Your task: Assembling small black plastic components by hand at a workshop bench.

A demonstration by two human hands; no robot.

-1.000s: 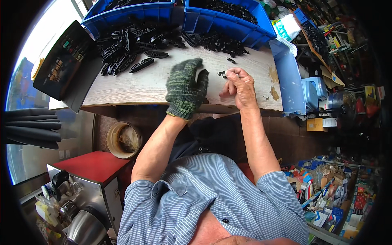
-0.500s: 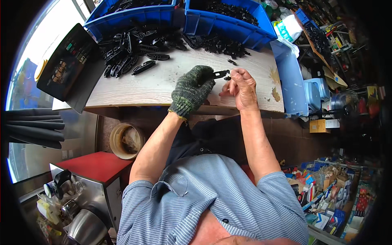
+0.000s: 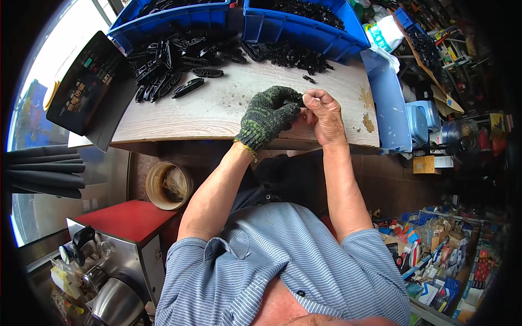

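Observation:
My left hand [image 3: 269, 116], in a dark green knitted glove, is closed around a black plastic part [image 3: 302, 101]; only a dark bit of it shows at the fingertips. My bare right hand [image 3: 327, 115] meets it from the right, thumb and forefinger pinched at the part's end. Both hands are over the table's front edge, almost touching. Beyond them on the tabletop lie a heap of long black plastic pieces [image 3: 157, 70], oval and hollow, and a pile of small black pieces [image 3: 296, 58]. One small black piece [image 3: 309, 79] lies apart, just past my right hand.
Two blue bins [image 3: 176, 19] holding black parts stand along the back of the pale table [image 3: 190, 122]. A dark open case [image 3: 89, 89] is at the left, a light-blue bin [image 3: 392, 108] at the right edge. Below are a round bucket [image 3: 168, 186] and a red-topped cabinet [image 3: 128, 220].
My left hand has moved right and turned toward my right hand, closing the gap between them. The black part that showed between them is now mostly hidden.

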